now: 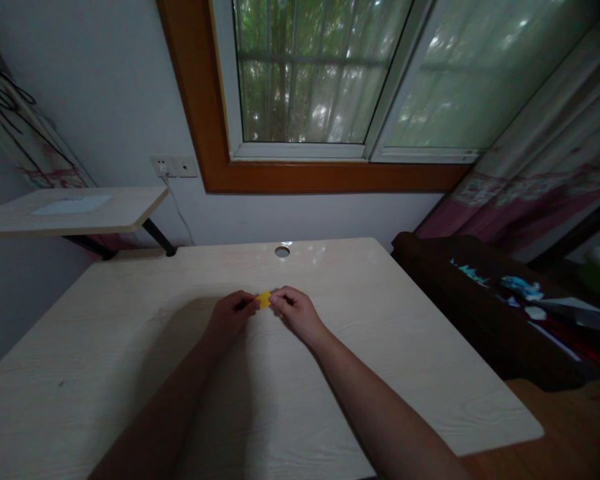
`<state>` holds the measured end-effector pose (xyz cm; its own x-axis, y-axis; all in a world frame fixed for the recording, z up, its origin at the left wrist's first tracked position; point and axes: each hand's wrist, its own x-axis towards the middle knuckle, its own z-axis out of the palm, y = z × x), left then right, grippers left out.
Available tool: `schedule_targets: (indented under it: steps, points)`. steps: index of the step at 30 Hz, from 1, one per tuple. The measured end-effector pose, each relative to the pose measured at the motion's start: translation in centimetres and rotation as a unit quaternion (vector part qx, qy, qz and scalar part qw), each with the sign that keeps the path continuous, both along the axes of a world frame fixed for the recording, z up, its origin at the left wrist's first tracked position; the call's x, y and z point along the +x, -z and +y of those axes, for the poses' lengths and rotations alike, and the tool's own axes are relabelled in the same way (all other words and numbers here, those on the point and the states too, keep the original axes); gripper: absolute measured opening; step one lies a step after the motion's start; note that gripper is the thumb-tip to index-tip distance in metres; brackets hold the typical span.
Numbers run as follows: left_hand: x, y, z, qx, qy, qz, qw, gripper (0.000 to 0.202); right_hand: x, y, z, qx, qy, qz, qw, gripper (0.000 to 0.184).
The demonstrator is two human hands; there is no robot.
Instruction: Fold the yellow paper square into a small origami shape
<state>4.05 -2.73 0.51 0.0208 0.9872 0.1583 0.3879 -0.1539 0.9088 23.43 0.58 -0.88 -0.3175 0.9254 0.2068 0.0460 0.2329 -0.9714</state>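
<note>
A small, flat yellow piece (265, 299), perhaps paper, is pinched between my two hands over the pale wood-grain desk (380, 373). My left hand (233, 312) grips its left edge with thumb and fingers. On the opposite edge, the thumb and fingertips of my right hand (297, 308) close on it too. Fingertips cover both ends of the piece, so only its middle shows. Whether it touches the desktop, I cannot tell.
A round cable hole (282, 251) lies near the desk's back edge. At the left stands a raised shelf (130, 203) on black legs, bearing a white sheet (72, 205). A dark brown piece of furniture (440, 280) with assorted items flanks the desk's right side.
</note>
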Motion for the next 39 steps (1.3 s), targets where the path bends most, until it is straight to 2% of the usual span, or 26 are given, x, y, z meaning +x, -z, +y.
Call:
schedule_targets:
  steps: [6,14,26,39]
  points:
    - [0.0,0.0,-0.2,0.006,0.001,-0.001,1.0,0.028,-0.1,0.1,-0.2,0.032,0.007,-0.042,0.999,0.026]
    - [0.0,0.0,-0.3,-0.015,0.033,-0.01,0.999,0.026,-0.1,-0.9,-0.5,0.069,-0.009,-0.069,0.995,0.024]
    - [0.3,-0.4,-0.4,-0.012,0.048,0.002,0.999,0.027,0.0,0.0,-0.2,0.02,-0.033,-0.046,0.998,0.028]
    - [0.3,-0.3,-0.4,-0.016,0.062,0.002,0.998,0.028,0.1,0.3,-0.2,0.017,-0.043,-0.036,0.998,0.03]
